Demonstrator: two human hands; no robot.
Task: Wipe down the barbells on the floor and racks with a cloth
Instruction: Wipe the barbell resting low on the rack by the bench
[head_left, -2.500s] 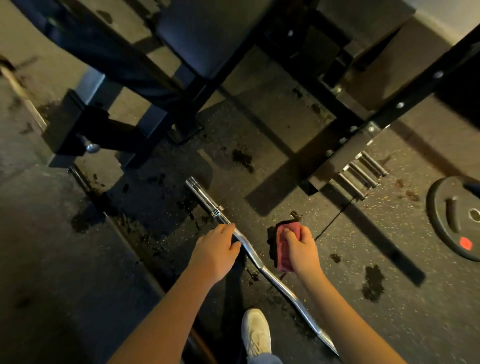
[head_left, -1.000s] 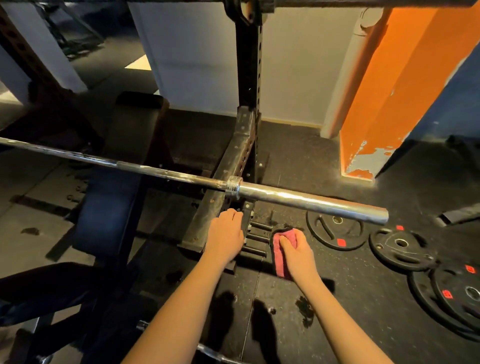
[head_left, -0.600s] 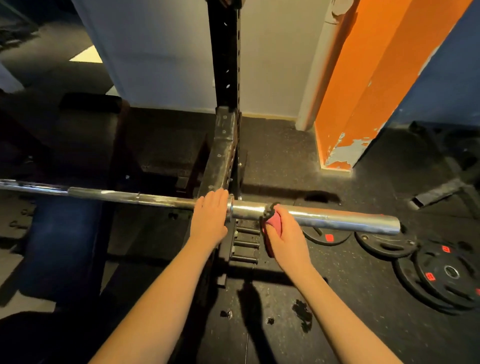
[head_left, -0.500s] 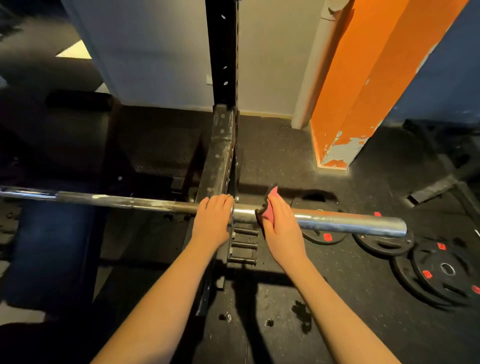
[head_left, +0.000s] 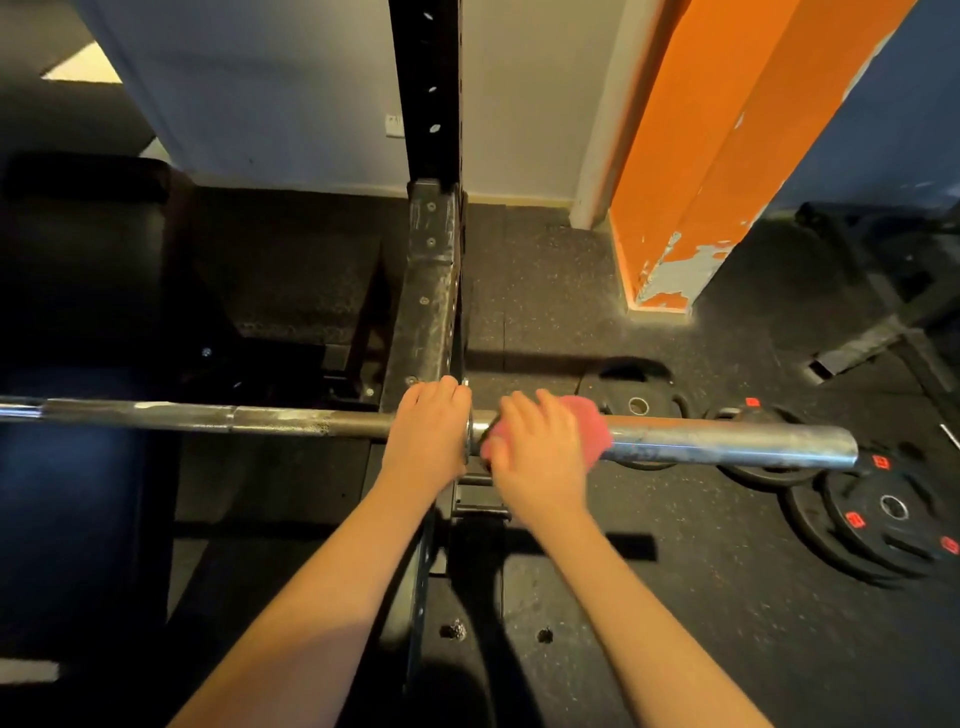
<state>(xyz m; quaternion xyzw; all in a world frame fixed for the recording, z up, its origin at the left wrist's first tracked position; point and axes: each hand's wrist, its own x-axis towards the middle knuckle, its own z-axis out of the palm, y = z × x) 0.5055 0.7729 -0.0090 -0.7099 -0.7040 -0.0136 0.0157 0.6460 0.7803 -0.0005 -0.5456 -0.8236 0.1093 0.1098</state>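
Right fingers: the fingers (head_left: 521, 411) of the right hand (head_left: 540, 460) curl close together over the top of the cloth. The thumb sits low on the near side, so the fabric is clamped round the metal. The hand is blurred, so finer detail is lost.
Cloth: the small pink cloth (head_left: 592, 423) wraps the inner end of the sleeve, just right of the collar. Its loose edge pokes out past the fingers towards the right of the frame.
Left fingers: the fingers (head_left: 441, 391) of the left hand (head_left: 427, 434) lie pressed together and hook over the shaft just left of the collar. This is probably to stop the bar rolling while the other hand rubs.
Barbell: the long steel barbell (head_left: 727, 441) runs level across the middle of the frame. Its dull knurled shaft is to the left and its thicker, brighter sleeve to the right, with no plates loaded.
Rack: the black steel rack upright (head_left: 431, 291) rises at centre frame behind the hands. The bar appears to rest on it, but the left hand hides the support.
Floor: on the black speckled rubber floor (head_left: 701, 597), black weight plates with red marks (head_left: 888, 509) lie flat at lower right, beneath the sleeve's free end.
Step in hand: the sleeve wipe looks to be at its inner end. The outer sleeve and the shaft remain to be covered.
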